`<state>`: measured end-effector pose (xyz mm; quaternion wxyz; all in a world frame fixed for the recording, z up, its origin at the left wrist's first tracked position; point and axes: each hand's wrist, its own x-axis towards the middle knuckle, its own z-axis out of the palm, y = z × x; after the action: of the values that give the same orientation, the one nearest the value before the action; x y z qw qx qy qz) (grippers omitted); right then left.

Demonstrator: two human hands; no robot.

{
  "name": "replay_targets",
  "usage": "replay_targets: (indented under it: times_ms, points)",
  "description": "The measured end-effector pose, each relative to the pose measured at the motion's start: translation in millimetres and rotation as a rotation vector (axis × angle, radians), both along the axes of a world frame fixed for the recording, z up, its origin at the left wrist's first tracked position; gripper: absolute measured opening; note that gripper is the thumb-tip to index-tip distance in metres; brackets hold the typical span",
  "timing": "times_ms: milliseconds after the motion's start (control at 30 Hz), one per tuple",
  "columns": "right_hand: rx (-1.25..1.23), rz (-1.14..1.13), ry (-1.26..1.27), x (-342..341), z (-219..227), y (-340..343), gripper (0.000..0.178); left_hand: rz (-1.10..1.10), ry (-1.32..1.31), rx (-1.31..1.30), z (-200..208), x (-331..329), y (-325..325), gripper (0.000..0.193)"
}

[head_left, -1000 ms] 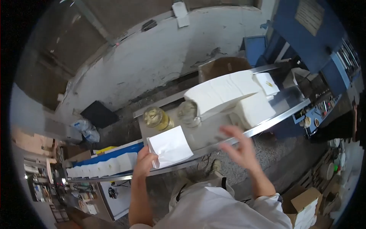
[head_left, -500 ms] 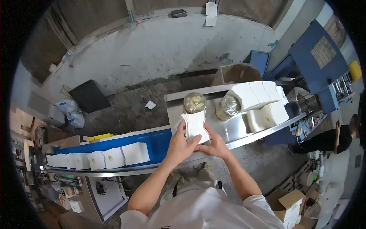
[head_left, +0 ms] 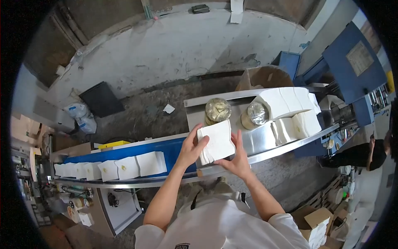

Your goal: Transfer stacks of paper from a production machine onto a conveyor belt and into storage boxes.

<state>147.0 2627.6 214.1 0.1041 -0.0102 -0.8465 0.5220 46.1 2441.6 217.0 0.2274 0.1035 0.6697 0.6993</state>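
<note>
A stack of white paper napkins (head_left: 216,142) is held in front of me, tilted, over the near edge of the metal table. My left hand (head_left: 191,148) grips its left side, thumb across the top face. Around the lower right corner sits my right hand (head_left: 239,161), thumb along the bottom edge and fingers up the right side. Just beyond the stack stands a round, plastic-wrapped, tan object (head_left: 218,110). A similar wrapped round object (head_left: 255,115) stands to its right.
More napkin stacks (head_left: 286,101) fill the metal table's (head_left: 253,143) right end, beside blue machinery (head_left: 352,62). Leftward runs a blue conveyor belt (head_left: 179,149) carrying a row of napkin stacks (head_left: 150,163). A cardboard box (head_left: 265,79) stands behind. Another person (head_left: 352,154) is at far right.
The napkin stack has turned, so its broad face now shows more than its layered edges. My right hand's fingers have spread and lifted along its side. The view has shifted slightly.
</note>
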Motion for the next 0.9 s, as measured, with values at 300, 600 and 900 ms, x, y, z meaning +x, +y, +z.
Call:
replay_targets:
  times_ms: [300, 600, 900]
  points:
    - [-0.077, 0.027, -0.038, -2.3, -2.6, 9.5, 0.13, 0.059, 0.023, 0.008, -7.8, -0.1, 7.8, 0.058]
    - [-0.478, 0.108, -0.176, -7.1, -17.9, 30.9, 0.087, 0.266, -0.369, 0.189, -13.4, 29.3, 22.2, 0.069]
    - [-0.67, 0.099, -0.293, -18.0, -31.0, 47.9, 0.07, 0.075, -0.408, 0.154, -12.3, 28.9, 11.6, 0.061]
